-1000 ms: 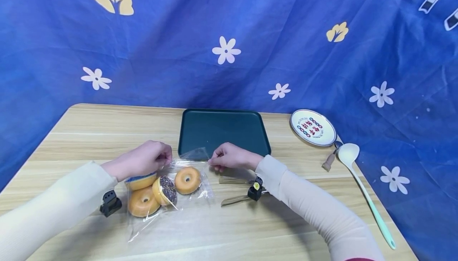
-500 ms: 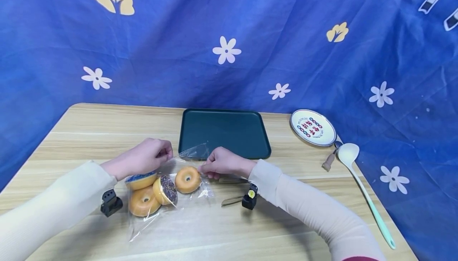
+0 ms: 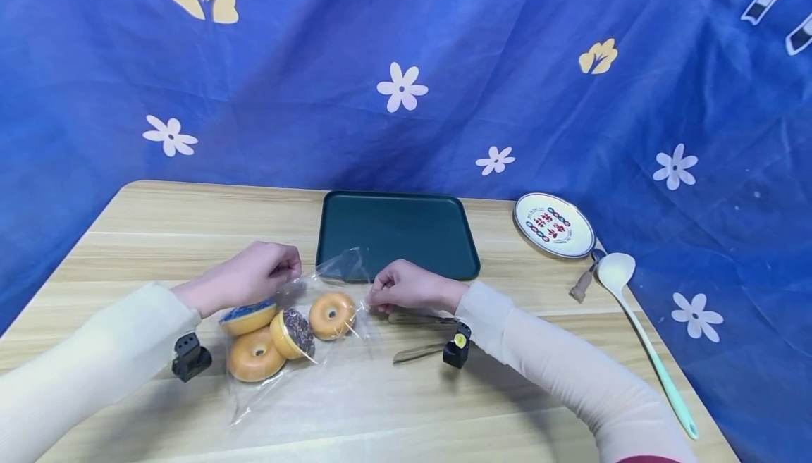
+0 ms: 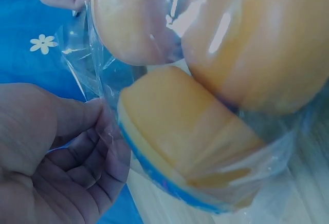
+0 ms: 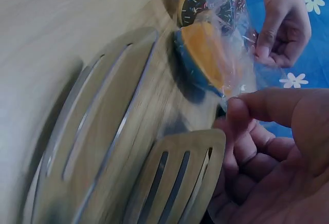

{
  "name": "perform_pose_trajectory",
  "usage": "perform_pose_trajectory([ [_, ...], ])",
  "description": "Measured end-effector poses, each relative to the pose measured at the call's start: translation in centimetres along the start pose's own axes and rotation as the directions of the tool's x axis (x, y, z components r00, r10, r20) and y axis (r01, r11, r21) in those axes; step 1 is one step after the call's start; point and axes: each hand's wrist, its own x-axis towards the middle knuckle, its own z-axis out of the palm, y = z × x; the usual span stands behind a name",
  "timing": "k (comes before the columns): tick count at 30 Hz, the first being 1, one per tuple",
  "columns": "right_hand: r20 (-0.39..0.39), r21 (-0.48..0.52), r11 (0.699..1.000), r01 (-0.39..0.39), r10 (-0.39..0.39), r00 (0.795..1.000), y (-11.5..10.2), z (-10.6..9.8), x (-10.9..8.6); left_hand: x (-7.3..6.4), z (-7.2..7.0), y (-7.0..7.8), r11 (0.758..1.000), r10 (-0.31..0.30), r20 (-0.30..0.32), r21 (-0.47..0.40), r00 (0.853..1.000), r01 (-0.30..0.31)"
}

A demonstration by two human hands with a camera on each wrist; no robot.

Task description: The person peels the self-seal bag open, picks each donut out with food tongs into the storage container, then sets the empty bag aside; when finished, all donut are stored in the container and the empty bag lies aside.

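A clear plastic bag [image 3: 254,403] holding several doughnuts lies left of centre on the table. My left hand [image 3: 254,273] pinches the bag's film near its mouth, between thumb and forefinger, as the left wrist view shows. Opposite, my right hand [image 3: 412,287] pinches the film at the right corner. Inside are a plain doughnut [image 3: 244,357], a blue-iced doughnut [image 3: 244,318], a chocolate-iced doughnut with sprinkles [image 3: 298,332], and another doughnut [image 3: 342,308] whose plain side shows, with blue icing visible in the right wrist view. The film stands up between both hands.
Slotted tong-like metal ends [image 5: 180,183] lie under and beside my right wrist. A dark green tray [image 3: 400,234] is behind the hands. At the right are a white plate [image 3: 552,227], a small brown-handled utensil [image 3: 582,283] and a long ladle [image 3: 653,350] with a mint handle.
My right hand shifts left along the bag, then back right, its fingertips ending slightly lower than at first. The left hand rises a little to the left. The doughnuts stay almost still.
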Motion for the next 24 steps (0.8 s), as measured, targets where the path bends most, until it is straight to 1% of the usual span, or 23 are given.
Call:
perform_pose_trajectory([
  [6,-0.004,-0.024,0.999,0.024,-0.024,1.0,0.4,-0.8,-0.1,-0.2,-0.3,-0.1,1.0,0.001,-0.018,0.017,1.0,-0.001],
  [12,-0.032,-0.021,1.0,0.002,-0.003,0.999,0.9,-1.1,0.1,-0.2,-0.3,-0.2,1.0,0.008,-0.028,0.024,1.0,-0.007],
  [16,-0.074,-0.034,0.999,-0.02,0.018,0.997,0.8,-0.9,0.5,-0.2,-0.2,-0.1,1.0,-0.008,-0.038,0.021,0.999,0.009],
  [20,-0.117,-0.054,0.997,-0.052,0.045,0.992,0.2,-0.5,0.5,-0.2,-0.2,0.1,1.0,-0.019,-0.045,0.015,0.999,0.02],
  [24,-0.116,-0.089,0.995,-0.053,0.042,0.992,-0.5,0.1,0.5,-0.2,-0.2,0.3,0.999,-0.033,-0.053,0.016,0.998,0.034],
])
